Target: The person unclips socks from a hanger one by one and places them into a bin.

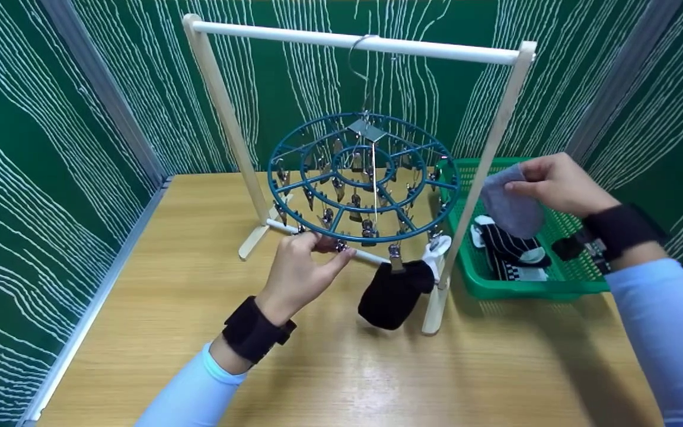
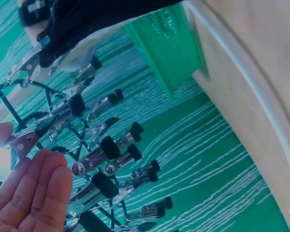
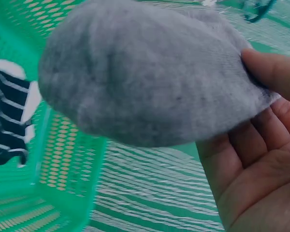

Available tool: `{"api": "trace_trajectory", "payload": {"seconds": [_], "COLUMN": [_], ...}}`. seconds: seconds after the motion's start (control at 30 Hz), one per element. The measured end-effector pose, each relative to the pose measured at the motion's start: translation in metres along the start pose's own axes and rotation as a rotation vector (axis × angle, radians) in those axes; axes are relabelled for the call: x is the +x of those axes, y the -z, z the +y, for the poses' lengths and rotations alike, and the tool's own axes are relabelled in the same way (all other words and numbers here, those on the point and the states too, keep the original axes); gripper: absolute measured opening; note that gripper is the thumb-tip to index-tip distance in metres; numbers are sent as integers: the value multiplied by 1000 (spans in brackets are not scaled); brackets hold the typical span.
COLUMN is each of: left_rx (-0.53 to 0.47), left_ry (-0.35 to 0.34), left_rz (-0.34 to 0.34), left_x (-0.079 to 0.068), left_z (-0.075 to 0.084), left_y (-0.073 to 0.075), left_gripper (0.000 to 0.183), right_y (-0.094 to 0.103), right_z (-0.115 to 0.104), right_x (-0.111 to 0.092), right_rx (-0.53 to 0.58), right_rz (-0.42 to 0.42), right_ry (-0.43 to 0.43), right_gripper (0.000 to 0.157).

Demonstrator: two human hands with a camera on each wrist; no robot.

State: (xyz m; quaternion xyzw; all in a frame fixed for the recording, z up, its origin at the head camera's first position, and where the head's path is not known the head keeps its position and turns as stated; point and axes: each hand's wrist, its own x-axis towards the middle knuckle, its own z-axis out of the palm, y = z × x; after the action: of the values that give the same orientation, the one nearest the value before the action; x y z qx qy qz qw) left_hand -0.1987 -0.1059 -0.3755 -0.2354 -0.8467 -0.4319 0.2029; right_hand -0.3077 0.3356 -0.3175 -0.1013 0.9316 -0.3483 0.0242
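Note:
A round blue drying hanger point(image 1: 276, 188) with many metal clips hangs from a white rod. At its front rim, my left hand point(image 1: 300, 270) pinches a clip point(image 2: 23, 144) between thumb and fingers. My right hand point(image 1: 567, 184) holds a grey sock point(image 1: 513, 207) by its opening, above the green basket. In the right wrist view the sock point(image 3: 135, 77) spreads out from the thumb and fingertips. To the right of my left hand, a black sock point(image 1: 392, 299) dangles from a clip, with a white sock point(image 1: 441, 246) beside it.
The white rod point(image 1: 436, 50) spans two wooden posts point(image 1: 223, 107) standing on the wooden table point(image 1: 187, 332). At the right, a green basket point(image 1: 531, 290) contains dark striped socks point(image 1: 510, 243). Green walls with white lines surround the table.

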Motion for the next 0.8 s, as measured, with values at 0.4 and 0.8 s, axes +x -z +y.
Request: {"api": "trace_trajectory", "payload": {"seconds": [0.4, 0.8], "left_rx": [-14, 38], "left_ry": [8, 4], "left_rz": [-12, -15], "left_x": [-1, -2], "left_z": [1, 1], "left_y": [0, 1], "left_gripper": [17, 20], "right_y": [-16, -27], "right_z": [48, 91], "right_x": [27, 30], "right_rx": [-29, -221], "right_rz": [-177, -279], "right_ry": [-143, -167], "right_gripper": [67, 70]}}
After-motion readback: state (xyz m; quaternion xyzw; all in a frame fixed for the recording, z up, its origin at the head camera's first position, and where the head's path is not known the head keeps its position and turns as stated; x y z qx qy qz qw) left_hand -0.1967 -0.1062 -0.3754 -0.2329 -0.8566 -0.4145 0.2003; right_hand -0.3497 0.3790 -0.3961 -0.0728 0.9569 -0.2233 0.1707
